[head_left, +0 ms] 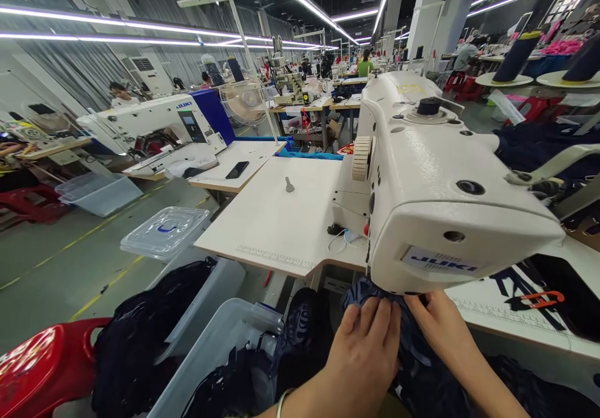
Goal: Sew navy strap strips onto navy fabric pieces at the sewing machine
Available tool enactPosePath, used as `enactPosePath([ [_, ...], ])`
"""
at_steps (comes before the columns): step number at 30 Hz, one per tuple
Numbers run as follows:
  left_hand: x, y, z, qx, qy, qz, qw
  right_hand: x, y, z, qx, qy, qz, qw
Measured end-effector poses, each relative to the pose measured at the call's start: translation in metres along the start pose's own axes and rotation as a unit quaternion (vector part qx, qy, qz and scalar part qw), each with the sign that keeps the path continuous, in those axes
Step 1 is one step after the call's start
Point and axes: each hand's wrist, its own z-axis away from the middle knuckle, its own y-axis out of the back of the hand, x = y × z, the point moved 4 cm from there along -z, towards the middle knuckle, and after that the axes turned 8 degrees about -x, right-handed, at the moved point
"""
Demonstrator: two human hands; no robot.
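Note:
Navy patterned fabric (415,371) hangs over my lap and runs up beneath the head of a white sewing machine (445,174). My left hand (363,349) is closed on the fabric just below the machine head, its fingers bent and close together. To its right, my right hand (435,318) pinches the fabric, with its fingertips partly hidden behind the machine. The needle and presser foot are out of sight. Orange-handled thread snips (539,299) lie among dark strips on the table at the right, beside a black phone (569,290).
A white table (276,218) extends left, with a small grey metal piece (289,184) on it. Clear plastic bins (210,343) with navy garments stand below, near a red stool (51,362). Another sewing machine (159,127) is farther left. Thread cones (518,55) stand right.

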Motion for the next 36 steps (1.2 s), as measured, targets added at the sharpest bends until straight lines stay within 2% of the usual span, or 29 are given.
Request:
enactPosePath([
  [6, 0.001, -0.006, -0.002, -0.012, 0.017, -0.013, 1.000, 0.002, -0.004, -0.006, -0.028, -0.022, 0.049, 0.998],
  [14, -0.002, -0.005, -0.003, -0.003, 0.018, 0.005, 1.000, 0.001, -0.004, -0.007, -0.016, 0.010, 0.067, 0.998],
  [21, -0.001, -0.005, -0.003, -0.009, 0.005, -0.026, 1.000, -0.002, -0.001, -0.006, -0.019, -0.023, 0.058, 0.998],
  [27, -0.003, -0.009, -0.001, 0.019, 0.018, -0.019, 0.999, 0.005, -0.007, -0.008, -0.007, -0.017, -0.010, 1.000],
  [36, -0.016, -0.022, 0.002, 0.047, 0.017, 0.042, 0.998, -0.001, -0.009, -0.016, 0.014, 0.031, -0.112, 0.993],
])
